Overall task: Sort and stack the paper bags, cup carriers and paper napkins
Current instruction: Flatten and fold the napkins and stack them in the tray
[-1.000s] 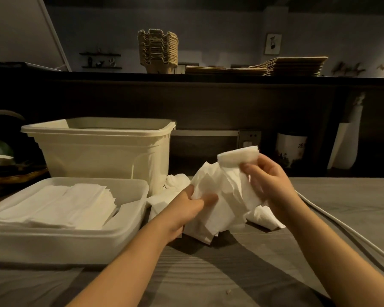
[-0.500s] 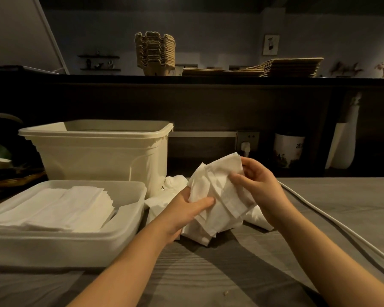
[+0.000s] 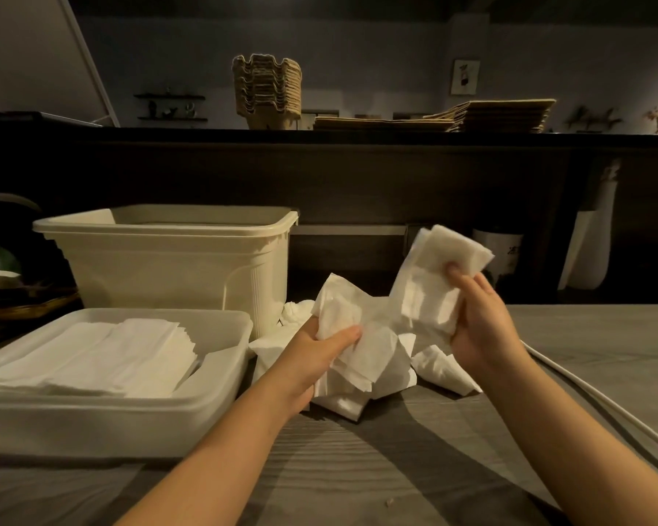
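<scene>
My right hand (image 3: 483,320) pinches one folded napkin (image 3: 437,275), long axis upright, above the loose pile (image 3: 365,351), which my left hand (image 3: 320,347) grips over the table (image 3: 396,468). The tray (image 3: 92,423) of stacked napkins (image 3: 103,354) lies leftward, nearer my left hand.

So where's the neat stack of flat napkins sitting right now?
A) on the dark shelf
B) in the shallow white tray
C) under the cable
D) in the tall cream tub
B: the flat napkin stack lies in the shallow white tray; the left hand and right hand grip only crumpled napkins.
</scene>
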The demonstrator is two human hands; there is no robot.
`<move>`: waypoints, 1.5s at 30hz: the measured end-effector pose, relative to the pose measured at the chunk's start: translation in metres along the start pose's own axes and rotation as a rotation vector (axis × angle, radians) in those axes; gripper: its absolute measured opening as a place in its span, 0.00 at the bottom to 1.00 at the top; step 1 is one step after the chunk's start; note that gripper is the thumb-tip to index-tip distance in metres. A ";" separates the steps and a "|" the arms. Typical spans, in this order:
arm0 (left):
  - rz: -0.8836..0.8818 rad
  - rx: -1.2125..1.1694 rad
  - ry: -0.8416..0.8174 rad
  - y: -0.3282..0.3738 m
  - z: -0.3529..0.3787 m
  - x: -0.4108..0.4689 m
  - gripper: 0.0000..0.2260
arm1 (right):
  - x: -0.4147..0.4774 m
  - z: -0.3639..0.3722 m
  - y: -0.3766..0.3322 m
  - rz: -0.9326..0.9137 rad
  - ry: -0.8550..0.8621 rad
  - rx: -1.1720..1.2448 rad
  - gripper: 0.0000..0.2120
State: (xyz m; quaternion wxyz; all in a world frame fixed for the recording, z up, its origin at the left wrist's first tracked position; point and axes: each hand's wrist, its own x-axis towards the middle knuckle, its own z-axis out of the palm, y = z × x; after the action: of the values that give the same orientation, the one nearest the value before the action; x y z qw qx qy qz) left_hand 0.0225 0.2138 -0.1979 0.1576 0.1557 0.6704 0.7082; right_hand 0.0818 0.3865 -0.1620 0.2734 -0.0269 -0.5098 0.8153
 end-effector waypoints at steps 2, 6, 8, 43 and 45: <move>-0.005 -0.037 0.024 0.000 -0.001 0.001 0.19 | 0.002 -0.003 -0.004 0.050 0.006 0.119 0.12; -0.041 -0.047 0.043 0.001 -0.002 0.001 0.18 | 0.003 -0.004 -0.008 0.111 -0.114 0.276 0.23; -0.056 -0.067 0.035 0.001 -0.002 0.001 0.17 | 0.003 -0.003 -0.008 0.076 -0.105 0.232 0.20; -0.075 -0.341 0.298 0.007 -0.017 0.011 0.17 | 0.018 -0.021 -0.009 0.076 0.154 0.545 0.21; -0.076 -0.362 0.194 0.011 -0.017 0.005 0.15 | 0.018 -0.022 -0.010 0.063 0.151 0.570 0.21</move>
State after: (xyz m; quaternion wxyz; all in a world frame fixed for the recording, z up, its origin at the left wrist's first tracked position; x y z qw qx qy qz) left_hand 0.0102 0.2004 -0.1878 0.1444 0.0303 0.5498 0.8221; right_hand 0.0775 0.4165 -0.1597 0.2815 -0.0255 -0.2372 0.9294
